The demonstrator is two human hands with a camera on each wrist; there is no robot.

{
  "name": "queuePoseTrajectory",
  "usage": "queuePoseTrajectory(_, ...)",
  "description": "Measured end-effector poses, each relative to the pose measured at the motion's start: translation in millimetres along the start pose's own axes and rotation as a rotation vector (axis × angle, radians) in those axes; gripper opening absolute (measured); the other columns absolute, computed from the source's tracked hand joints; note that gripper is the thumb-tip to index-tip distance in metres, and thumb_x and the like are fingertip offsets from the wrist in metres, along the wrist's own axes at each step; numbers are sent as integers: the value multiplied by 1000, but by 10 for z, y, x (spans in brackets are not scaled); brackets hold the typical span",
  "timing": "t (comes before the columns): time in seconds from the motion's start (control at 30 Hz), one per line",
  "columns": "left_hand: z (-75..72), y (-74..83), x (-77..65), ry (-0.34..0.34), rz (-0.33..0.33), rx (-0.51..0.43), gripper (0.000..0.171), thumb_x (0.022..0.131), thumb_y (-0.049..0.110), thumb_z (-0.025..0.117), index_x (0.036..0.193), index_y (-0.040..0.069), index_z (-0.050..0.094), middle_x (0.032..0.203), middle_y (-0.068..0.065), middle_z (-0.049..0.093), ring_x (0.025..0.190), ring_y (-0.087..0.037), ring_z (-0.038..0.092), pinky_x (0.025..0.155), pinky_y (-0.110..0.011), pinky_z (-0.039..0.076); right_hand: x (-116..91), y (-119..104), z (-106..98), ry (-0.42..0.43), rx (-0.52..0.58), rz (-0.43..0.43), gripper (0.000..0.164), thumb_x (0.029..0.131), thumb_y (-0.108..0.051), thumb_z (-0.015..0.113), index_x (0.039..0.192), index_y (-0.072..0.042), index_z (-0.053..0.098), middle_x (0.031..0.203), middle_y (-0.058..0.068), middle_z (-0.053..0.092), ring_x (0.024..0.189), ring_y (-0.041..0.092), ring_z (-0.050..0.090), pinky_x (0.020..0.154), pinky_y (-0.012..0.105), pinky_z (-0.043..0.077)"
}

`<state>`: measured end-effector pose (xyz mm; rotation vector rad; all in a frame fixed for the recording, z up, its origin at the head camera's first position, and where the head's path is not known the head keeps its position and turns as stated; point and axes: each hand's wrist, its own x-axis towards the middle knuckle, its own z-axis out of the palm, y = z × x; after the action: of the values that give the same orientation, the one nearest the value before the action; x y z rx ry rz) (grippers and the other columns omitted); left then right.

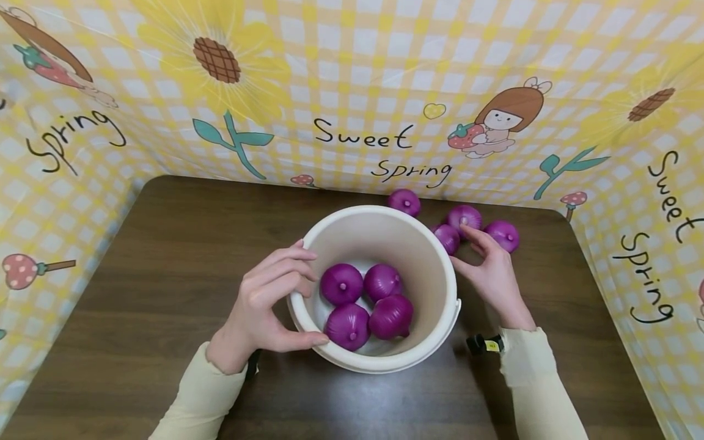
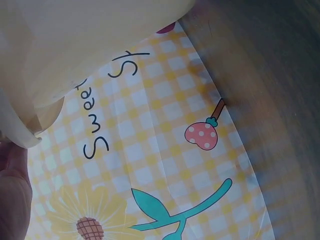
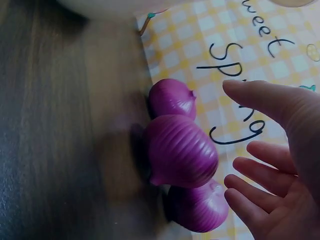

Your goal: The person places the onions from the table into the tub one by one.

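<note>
My left hand (image 1: 266, 299) grips the near-left rim of a cream plastic bucket (image 1: 370, 210), fingers over the edge and thumb along the rim. Inside it, several purple onions (image 1: 341, 284) lie on the bottom. In the left wrist view the bucket's outer wall (image 2: 90, 45) fills the upper left. Right of the bucket, my right hand (image 1: 495, 282) hovers with fingers spread beside a cluster of purple onions (image 1: 464, 218). From the right wrist, three of these onions (image 3: 182, 150) show in front of the fingers, and nothing is held in that palm.
One more onion (image 1: 404, 202) sits behind the bucket near the table's back edge. The dark wooden table (image 1: 181, 256) is walled in by a yellow checked cloth (image 1: 352, 79) at the back and both sides. A white handle hinge (image 1: 458, 307) juts from the bucket's right side.
</note>
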<state>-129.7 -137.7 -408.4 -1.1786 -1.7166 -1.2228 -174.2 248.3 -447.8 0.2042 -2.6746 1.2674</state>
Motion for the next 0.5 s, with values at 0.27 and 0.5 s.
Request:
queuePoseTrajectory(0.27, 12, 3, 6, 10, 4, -7, 54, 79, 51, 83, 73, 4, 57, 83, -13, 66, 92, -39, 64, 102, -58, 49, 71, 66, 57, 8, -23, 9, 65, 82, -3, 85, 139, 3, 57, 140, 20, 56, 128, 39, 54, 109, 48, 44)
queuePoseTrajectory(0.5, 10, -4, -9, 4, 1, -3, 54, 79, 51, 83, 73, 4, 57, 83, -13, 66, 92, -39, 64, 103, -57, 49, 123, 143, 108, 22, -43, -5, 67, 79, -2, 87, 139, 6, 56, 134, 24, 59, 124, 39, 57, 108, 49, 45)
